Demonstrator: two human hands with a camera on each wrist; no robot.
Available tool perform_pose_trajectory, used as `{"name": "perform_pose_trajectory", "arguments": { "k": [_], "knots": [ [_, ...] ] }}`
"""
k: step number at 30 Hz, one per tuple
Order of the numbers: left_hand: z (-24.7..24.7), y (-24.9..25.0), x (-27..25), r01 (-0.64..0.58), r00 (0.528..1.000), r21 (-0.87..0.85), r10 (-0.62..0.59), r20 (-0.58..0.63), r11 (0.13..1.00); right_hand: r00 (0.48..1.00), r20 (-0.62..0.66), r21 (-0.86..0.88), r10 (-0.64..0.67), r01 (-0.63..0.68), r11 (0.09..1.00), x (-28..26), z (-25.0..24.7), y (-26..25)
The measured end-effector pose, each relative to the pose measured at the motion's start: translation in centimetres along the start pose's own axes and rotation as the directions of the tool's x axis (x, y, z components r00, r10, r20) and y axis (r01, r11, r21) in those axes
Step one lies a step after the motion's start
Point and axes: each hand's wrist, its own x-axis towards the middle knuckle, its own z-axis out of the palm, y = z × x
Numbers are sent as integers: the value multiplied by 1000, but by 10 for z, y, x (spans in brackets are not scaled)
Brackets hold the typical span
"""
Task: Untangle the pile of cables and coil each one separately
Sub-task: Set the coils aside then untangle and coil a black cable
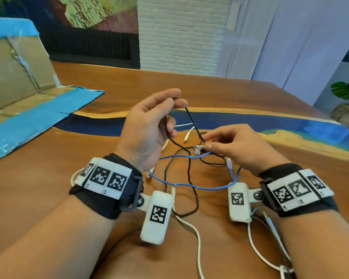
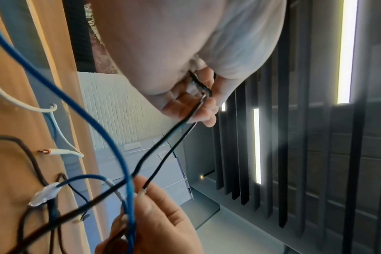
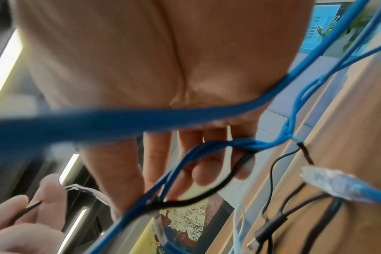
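**A:** The cables (image 1: 189,170) are not free yet, are they? Where are they now?

**Me:** Most of the pile lies on the surface (image 1: 89,190) between my 2 wrists. I count at least 3 kinds: a thin black cable (image 1: 191,119), a blue cable (image 1: 189,185) with clear plugs, and a white cable (image 1: 186,136) behind them. They cross each other in the middle, just under my right hand.

**A:** What do your hands hold?

**Me:** My left hand (image 1: 149,125) is raised above the surface, with thumb and fingers curled together around the black cable, near its upper bend. My right hand (image 1: 236,146) is lower and pinches the same black cable close to its end, between thumb and forefinger. The other fingers of this hand are loosely bent, and blue strands run across them in the right wrist view; I cannot tell if they grip these.

**A:** What could go wrong?

**Me:** I think that if I pull the black end through while the blue loop hangs on my right wrist device, the crossing may tighten into a knot. Also the blue plug can catch on another cable, and the whole pile would then drag over the surface.
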Motion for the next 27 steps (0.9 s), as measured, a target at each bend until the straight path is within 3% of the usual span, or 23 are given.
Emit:
{"name": "perform_pose_trajectory", "arguments": {
  "k": [3,6,8,11,13,16,20,27],
  "knots": [
    [1,-3,-2,23,1000,124,-24,7,992,988,152,-47,-6,13,999,-5,2,2],
    [5,-5,-6,5,1000,176,-6,0,984,989,146,-83,0,13,996,-8,4,2],
    [5,-2,-6,-24,1000,188,27,-10,982,997,83,-69,-1,7,998,-10,4,4],
    [-4,7,2,11,999,303,5,-52,953,991,-136,69,7,3,998,-10,3,8],
    [-13,11,7,130,991,469,-109,-73,874,963,-262,204,62,-7,979,-8,2,10],
    [-19,12,7,200,955,673,-295,29,712,935,-343,257,88,3,966,-3,4,14],
    [-7,6,0,179,934,717,-346,91,673,946,-313,283,86,7,959,-2,8,14],
    [2,-10,-4,34,973,749,-192,126,661,987,-158,421,-14,80,904,-10,23,-5]
  ]
}}
